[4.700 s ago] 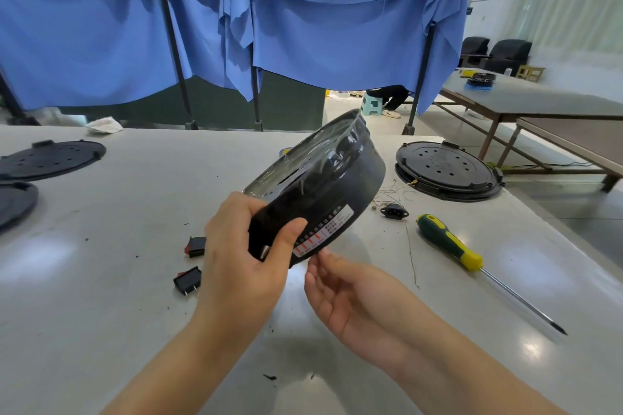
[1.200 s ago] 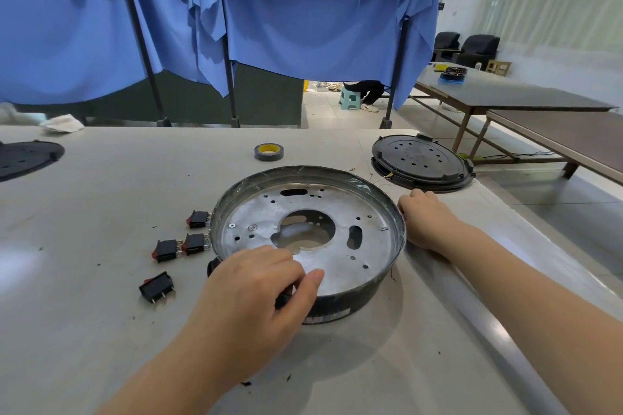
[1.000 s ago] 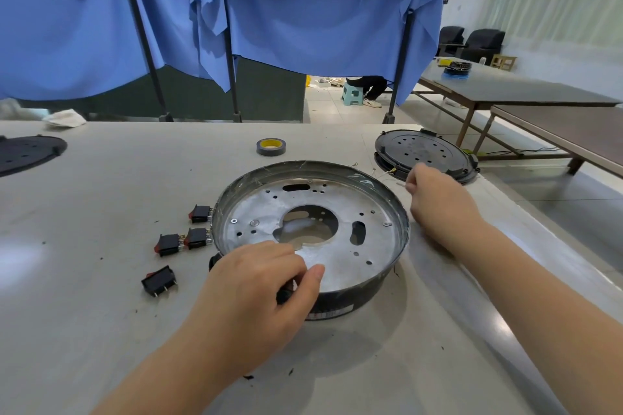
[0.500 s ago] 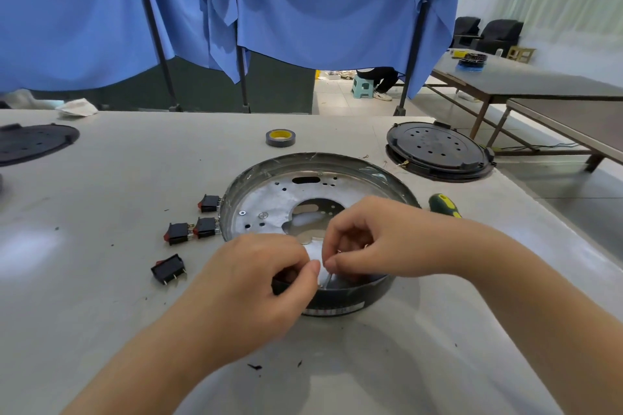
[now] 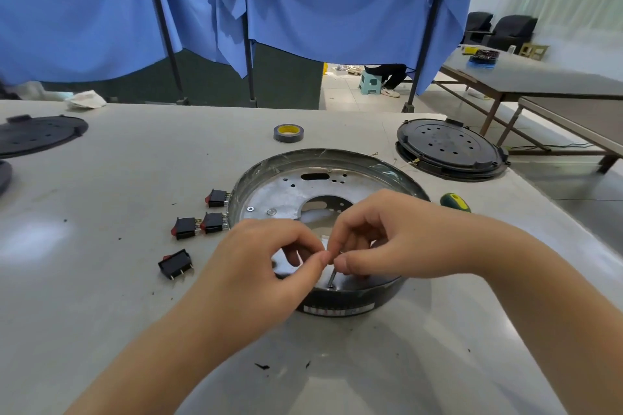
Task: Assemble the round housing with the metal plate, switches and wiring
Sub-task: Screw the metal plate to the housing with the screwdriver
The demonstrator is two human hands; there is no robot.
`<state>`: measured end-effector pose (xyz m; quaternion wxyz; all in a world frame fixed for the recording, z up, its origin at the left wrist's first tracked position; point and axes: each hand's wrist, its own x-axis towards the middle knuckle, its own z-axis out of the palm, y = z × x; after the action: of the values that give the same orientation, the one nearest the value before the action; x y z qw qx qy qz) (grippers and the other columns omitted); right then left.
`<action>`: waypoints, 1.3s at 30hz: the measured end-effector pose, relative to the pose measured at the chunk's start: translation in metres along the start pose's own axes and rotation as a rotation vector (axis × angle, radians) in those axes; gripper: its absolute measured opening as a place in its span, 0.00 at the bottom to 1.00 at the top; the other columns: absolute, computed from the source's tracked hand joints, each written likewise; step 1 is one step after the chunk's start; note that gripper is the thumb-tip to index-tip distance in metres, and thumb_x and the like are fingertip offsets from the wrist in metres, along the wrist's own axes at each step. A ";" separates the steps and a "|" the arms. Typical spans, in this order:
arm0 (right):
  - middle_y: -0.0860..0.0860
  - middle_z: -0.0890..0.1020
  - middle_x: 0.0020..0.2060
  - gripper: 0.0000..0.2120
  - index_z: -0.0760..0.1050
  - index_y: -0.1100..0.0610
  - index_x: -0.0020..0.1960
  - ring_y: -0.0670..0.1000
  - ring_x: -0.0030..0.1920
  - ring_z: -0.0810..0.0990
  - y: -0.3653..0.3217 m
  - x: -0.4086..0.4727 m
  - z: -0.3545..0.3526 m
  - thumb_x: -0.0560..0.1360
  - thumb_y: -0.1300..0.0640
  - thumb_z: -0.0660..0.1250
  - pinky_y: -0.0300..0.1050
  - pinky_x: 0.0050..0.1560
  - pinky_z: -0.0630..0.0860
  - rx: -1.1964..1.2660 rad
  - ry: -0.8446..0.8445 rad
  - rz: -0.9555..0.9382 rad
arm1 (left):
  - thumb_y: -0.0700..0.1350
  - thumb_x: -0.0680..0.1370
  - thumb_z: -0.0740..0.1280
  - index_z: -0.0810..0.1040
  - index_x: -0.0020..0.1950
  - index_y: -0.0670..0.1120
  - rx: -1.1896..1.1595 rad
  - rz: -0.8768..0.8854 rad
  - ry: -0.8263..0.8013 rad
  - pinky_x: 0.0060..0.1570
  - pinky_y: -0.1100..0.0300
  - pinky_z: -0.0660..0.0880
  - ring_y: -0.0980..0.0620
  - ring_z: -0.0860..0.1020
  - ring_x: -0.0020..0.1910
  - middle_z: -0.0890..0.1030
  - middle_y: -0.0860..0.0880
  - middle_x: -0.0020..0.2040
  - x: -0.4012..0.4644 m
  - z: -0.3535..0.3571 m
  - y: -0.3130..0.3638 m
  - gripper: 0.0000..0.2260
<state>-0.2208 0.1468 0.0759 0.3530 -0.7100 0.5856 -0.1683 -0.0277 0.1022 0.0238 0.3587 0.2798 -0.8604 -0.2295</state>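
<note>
While the round housing [image 5: 397,175] lies flat on the table [image 5: 101,280] with the metal plate [image 5: 279,192] inside, the right hand [image 5: 391,239] pinches a thin upright pin [image 5: 332,278] over the plate's near edge, the left hand [image 5: 266,266] curled beside it, its hold hidden.

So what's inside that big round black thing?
Inside the round housing lies a shiny metal plate with holes and a big middle opening. The left hand and right hand cover its near part, pinching a thin pin-like piece.
</note>
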 end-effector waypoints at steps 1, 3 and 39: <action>0.45 0.85 0.36 0.04 0.82 0.50 0.48 0.42 0.39 0.83 0.001 -0.001 -0.001 0.75 0.56 0.69 0.37 0.43 0.79 0.014 -0.006 0.003 | 0.46 0.73 0.73 0.81 0.38 0.56 -0.015 -0.006 0.010 0.37 0.69 0.71 0.58 0.79 0.39 0.80 0.60 0.34 0.000 0.000 0.001 0.06; 0.47 0.86 0.38 0.04 0.82 0.50 0.48 0.44 0.41 0.85 0.002 -0.003 -0.003 0.75 0.55 0.69 0.44 0.46 0.81 0.048 -0.017 0.013 | 0.46 0.72 0.74 0.81 0.39 0.55 -0.045 -0.022 0.017 0.37 0.72 0.70 0.59 0.79 0.39 0.80 0.61 0.35 -0.001 0.000 0.002 0.05; 0.56 0.77 0.60 0.31 0.67 0.57 0.67 0.56 0.56 0.76 0.122 -0.020 -0.049 0.73 0.40 0.69 0.48 0.53 0.72 -0.379 0.617 0.811 | 0.45 0.70 0.76 0.84 0.41 0.57 -0.115 -0.109 0.086 0.45 0.73 0.72 0.61 0.81 0.40 0.82 0.64 0.37 -0.001 0.007 0.008 0.06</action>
<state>-0.3449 0.1432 0.0284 0.0670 -0.3960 0.9091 -0.1105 -0.0349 0.1102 0.0232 0.3980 0.3148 -0.8130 -0.2855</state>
